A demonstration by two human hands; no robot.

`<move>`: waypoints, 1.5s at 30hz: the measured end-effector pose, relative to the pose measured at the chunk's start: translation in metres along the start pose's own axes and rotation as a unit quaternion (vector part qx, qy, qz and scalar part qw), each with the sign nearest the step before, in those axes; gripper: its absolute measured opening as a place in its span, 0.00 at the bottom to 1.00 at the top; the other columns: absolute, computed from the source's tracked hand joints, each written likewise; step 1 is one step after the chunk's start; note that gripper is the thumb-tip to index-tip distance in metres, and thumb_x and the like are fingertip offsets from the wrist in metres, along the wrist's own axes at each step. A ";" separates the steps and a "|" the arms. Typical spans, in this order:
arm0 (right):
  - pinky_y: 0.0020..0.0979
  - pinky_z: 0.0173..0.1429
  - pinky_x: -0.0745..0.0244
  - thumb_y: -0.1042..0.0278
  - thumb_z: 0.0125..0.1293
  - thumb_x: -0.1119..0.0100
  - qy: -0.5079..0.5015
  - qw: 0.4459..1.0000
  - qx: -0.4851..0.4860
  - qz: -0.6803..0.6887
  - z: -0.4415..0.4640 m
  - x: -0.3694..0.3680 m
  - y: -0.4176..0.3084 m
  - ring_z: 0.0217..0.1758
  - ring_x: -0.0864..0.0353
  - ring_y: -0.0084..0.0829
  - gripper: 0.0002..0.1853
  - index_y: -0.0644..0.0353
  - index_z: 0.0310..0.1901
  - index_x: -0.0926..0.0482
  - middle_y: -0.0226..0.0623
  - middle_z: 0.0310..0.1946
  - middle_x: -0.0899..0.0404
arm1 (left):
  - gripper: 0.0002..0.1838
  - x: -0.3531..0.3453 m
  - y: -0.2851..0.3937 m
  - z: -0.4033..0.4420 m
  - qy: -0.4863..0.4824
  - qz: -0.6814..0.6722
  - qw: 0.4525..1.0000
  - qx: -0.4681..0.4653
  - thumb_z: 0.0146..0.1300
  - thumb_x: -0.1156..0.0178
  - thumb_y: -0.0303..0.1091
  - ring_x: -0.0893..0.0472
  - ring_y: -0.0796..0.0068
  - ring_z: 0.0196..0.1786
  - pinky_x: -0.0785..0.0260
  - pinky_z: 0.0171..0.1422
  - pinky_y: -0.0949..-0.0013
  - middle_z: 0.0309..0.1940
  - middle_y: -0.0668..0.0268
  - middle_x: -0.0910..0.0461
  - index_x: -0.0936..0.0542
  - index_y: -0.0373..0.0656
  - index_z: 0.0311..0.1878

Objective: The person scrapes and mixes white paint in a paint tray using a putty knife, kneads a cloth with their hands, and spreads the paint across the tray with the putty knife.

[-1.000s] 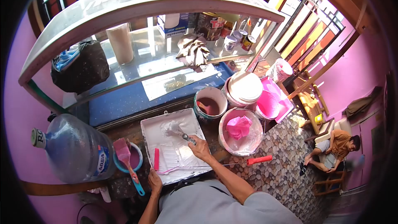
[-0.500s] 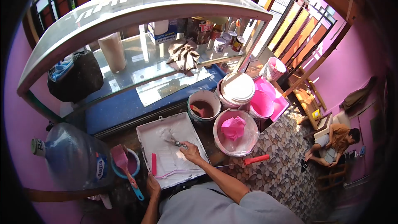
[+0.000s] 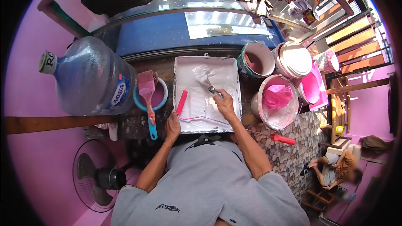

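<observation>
A white paint tray (image 3: 228, 69) coated in wet white paint lies in front of my body. My right hand (image 3: 225, 104) is closed around the handle of a paintbrush (image 3: 204, 80), whose paint-covered head rests in the tray's far half. My left hand (image 3: 172, 126) grips the tray's near left corner, with part of its fingers hidden by the rim. Beside that hand, a small pink roller (image 3: 182, 102) lies in the tray. Its wire frame crosses the near edge under my right forearm, and its red handle (image 3: 283, 139) sticks out to the right.
Left of the tray, a wide pink brush (image 3: 146, 86) lies across a blue-rimmed pot (image 3: 164, 96), beside a large water bottle (image 3: 94, 79). Several paint buckets (image 3: 261, 119) stand right. A glass display case (image 3: 167, 14) is behind. A person (image 3: 341, 167) sits at far right; a fan (image 3: 90, 175) stands lower left.
My view has turned and tilted down, so the tray sits more centrally and the fan and my shirt show. The paintbrush stays in the tray's far half; my left hand remains at its corner.
</observation>
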State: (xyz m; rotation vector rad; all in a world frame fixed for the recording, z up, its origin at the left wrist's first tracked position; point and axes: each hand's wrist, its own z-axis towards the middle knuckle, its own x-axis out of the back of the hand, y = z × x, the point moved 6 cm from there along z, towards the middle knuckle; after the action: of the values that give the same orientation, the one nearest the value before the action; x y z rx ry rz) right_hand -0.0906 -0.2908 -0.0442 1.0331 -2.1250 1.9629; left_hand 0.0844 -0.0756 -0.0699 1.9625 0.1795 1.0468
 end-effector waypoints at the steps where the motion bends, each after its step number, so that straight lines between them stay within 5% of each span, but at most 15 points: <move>1: 0.34 0.42 0.26 0.62 0.58 0.40 -0.042 0.996 -0.054 0.050 0.001 -0.008 0.002 0.33 0.20 0.34 0.18 0.59 0.49 0.19 0.45 0.32 0.18 | 0.31 0.000 0.000 0.000 -0.004 -0.008 1.000 0.005 0.74 0.69 0.51 0.27 0.36 0.53 0.35 0.57 0.47 0.47 0.39 0.23 0.23 0.33 0.51; 5: 0.32 0.39 0.28 0.61 0.58 0.39 -0.006 0.999 0.000 0.036 0.006 0.004 -0.013 0.29 0.24 0.29 0.18 0.57 0.50 0.19 0.42 0.28 0.20 | 0.30 0.000 -0.002 0.001 -0.020 0.002 1.000 0.009 0.74 0.68 0.49 0.26 0.38 0.53 0.35 0.58 0.49 0.48 0.40 0.23 0.24 0.32 0.53; 9: 0.40 0.43 0.25 0.60 0.59 0.41 0.042 0.991 0.054 -0.117 0.008 0.023 -0.027 0.35 0.18 0.45 0.19 0.58 0.51 0.21 0.50 0.32 0.18 | 0.29 0.001 0.002 0.000 -0.008 -0.005 1.000 -0.001 0.74 0.67 0.47 0.25 0.39 0.54 0.34 0.58 0.50 0.49 0.41 0.23 0.24 0.31 0.53; 15: 0.42 0.43 0.25 0.61 0.59 0.41 -0.002 0.995 0.030 -0.090 0.007 -0.007 -0.005 0.36 0.17 0.48 0.20 0.58 0.52 0.22 0.53 0.32 0.19 | 0.29 0.000 0.002 0.001 -0.012 0.014 1.000 -0.023 0.74 0.69 0.46 0.25 0.39 0.53 0.34 0.58 0.49 0.48 0.41 0.23 0.25 0.31 0.52; 17: 0.40 0.41 0.25 0.61 0.58 0.41 -0.001 0.997 0.035 -0.064 0.009 -0.014 -0.003 0.33 0.18 0.44 0.20 0.58 0.52 0.21 0.51 0.30 0.19 | 0.29 -0.001 0.001 0.001 -0.019 0.013 1.000 -0.011 0.74 0.69 0.46 0.25 0.38 0.53 0.34 0.57 0.48 0.48 0.40 0.23 0.25 0.31 0.52; 19: 0.32 0.36 0.28 0.64 0.60 0.39 -0.061 0.991 -0.076 0.090 0.011 -0.024 0.008 0.26 0.26 0.27 0.18 0.56 0.52 0.21 0.38 0.26 0.23 | 0.29 -0.001 0.003 -0.002 -0.016 0.014 1.000 -0.009 0.74 0.69 0.47 0.26 0.38 0.53 0.35 0.57 0.48 0.47 0.40 0.23 0.24 0.31 0.51; 23: 0.32 0.36 0.28 0.67 0.60 0.39 -0.053 0.995 -0.045 0.070 0.010 -0.013 -0.002 0.27 0.26 0.26 0.17 0.57 0.52 0.21 0.37 0.29 0.21 | 0.31 -0.008 -0.001 -0.004 -0.034 -0.013 0.999 0.009 0.75 0.69 0.49 0.27 0.37 0.54 0.35 0.57 0.48 0.48 0.39 0.23 0.23 0.32 0.50; 25: 0.36 0.40 0.27 0.61 0.58 0.41 0.019 0.998 0.062 -0.028 0.006 0.004 -0.028 0.29 0.21 0.37 0.19 0.59 0.50 0.20 0.46 0.28 0.20 | 0.31 -0.011 0.001 -0.010 -0.034 -0.018 0.999 0.025 0.75 0.69 0.50 0.27 0.37 0.54 0.35 0.57 0.48 0.48 0.39 0.23 0.24 0.32 0.50; 26: 0.37 0.41 0.27 0.62 0.58 0.41 0.016 0.997 0.040 -0.065 0.003 0.009 -0.035 0.30 0.20 0.40 0.19 0.60 0.50 0.20 0.48 0.28 0.20 | 0.31 -0.014 0.002 -0.015 -0.036 -0.023 0.998 0.039 0.75 0.69 0.50 0.27 0.36 0.54 0.35 0.57 0.48 0.48 0.39 0.23 0.24 0.31 0.50; 30: 0.33 0.34 0.29 0.62 0.58 0.39 0.041 0.985 0.118 -0.116 0.001 -0.006 -0.027 0.25 0.25 0.28 0.18 0.58 0.50 0.20 0.43 0.24 0.22 | 0.31 -0.021 0.001 -0.022 0.002 -0.046 0.999 0.017 0.75 0.69 0.49 0.27 0.36 0.54 0.35 0.56 0.48 0.47 0.38 0.24 0.24 0.31 0.49; 37: 0.31 0.34 0.29 0.63 0.60 0.40 -0.076 0.991 -0.047 0.099 0.000 -0.030 -0.012 0.25 0.27 0.26 0.17 0.58 0.50 0.20 0.34 0.24 0.25 | 0.29 -0.017 -0.001 -0.011 -0.029 -0.014 0.999 -0.013 0.75 0.69 0.47 0.26 0.34 0.50 0.35 0.53 0.45 0.44 0.37 0.23 0.24 0.31 0.44; 40: 0.32 0.35 0.29 0.63 0.60 0.39 -0.005 0.997 0.075 -0.028 0.000 -0.012 -0.042 0.26 0.25 0.27 0.17 0.57 0.51 0.20 0.34 0.24 0.25 | 0.28 -0.014 0.000 -0.009 -0.026 -0.006 0.999 -0.023 0.75 0.69 0.46 0.26 0.33 0.49 0.35 0.53 0.45 0.42 0.37 0.23 0.24 0.31 0.44; 45: 0.33 0.37 0.28 0.62 0.59 0.39 0.012 0.991 0.092 -0.098 0.002 -0.020 -0.030 0.27 0.24 0.31 0.18 0.56 0.50 0.20 0.38 0.25 0.23 | 0.26 -0.013 0.005 -0.011 -0.030 -0.003 0.999 -0.024 0.74 0.68 0.44 0.26 0.34 0.48 0.35 0.52 0.44 0.41 0.37 0.23 0.25 0.32 0.41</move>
State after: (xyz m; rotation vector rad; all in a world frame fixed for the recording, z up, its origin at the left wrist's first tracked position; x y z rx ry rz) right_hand -0.0587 -0.2828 -0.0282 1.1903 -1.7798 2.0917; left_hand 0.0674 -0.0779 -0.0715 1.9457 0.1249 0.9786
